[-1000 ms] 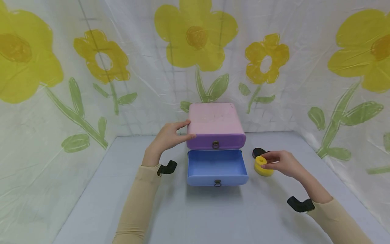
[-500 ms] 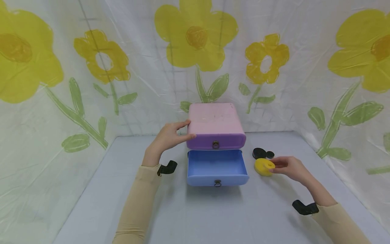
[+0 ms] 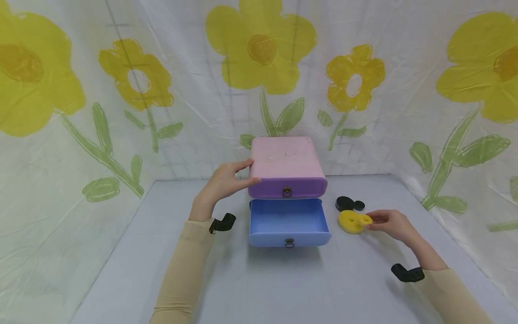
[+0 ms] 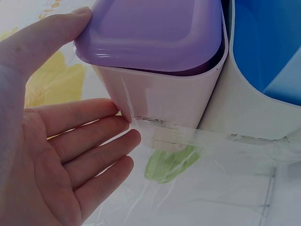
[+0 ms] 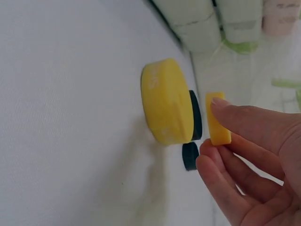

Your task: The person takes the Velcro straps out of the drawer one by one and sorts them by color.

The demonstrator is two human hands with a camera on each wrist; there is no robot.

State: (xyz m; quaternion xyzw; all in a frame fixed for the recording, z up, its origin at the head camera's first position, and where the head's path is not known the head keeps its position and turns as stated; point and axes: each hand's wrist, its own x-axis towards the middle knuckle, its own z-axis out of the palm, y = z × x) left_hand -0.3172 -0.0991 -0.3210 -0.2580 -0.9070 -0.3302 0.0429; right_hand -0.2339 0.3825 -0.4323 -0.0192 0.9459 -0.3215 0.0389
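Observation:
My right hand (image 3: 391, 226) pinches a small yellow disc (image 3: 366, 219) with a hole in its middle, between thumb and fingertips. In the right wrist view this disc (image 5: 217, 120) is held edge-on, above the table. Beside it a large, thick yellow disc (image 3: 348, 222) lies on the table; faint pale lettering marks its side in the right wrist view. My left hand (image 3: 229, 181) touches the upper-left of a small drawer cabinet (image 3: 285, 155) with a pink top. Its thumb rests at the edge of the purple drawer (image 4: 155, 33), fingers extended along the pink side.
Below the purple drawer, a blue drawer (image 3: 289, 238) is pulled out, with nothing visible inside. A large black disc (image 3: 345, 203) and a small black disc (image 3: 359, 205) lie behind the yellow one. A flower-printed sheet (image 3: 194, 135) hangs behind the table (image 3: 283, 288).
My right hand has moved right and slightly toward me, carrying the small yellow disc from over the large one's back edge to its right side. The left hand stays put.

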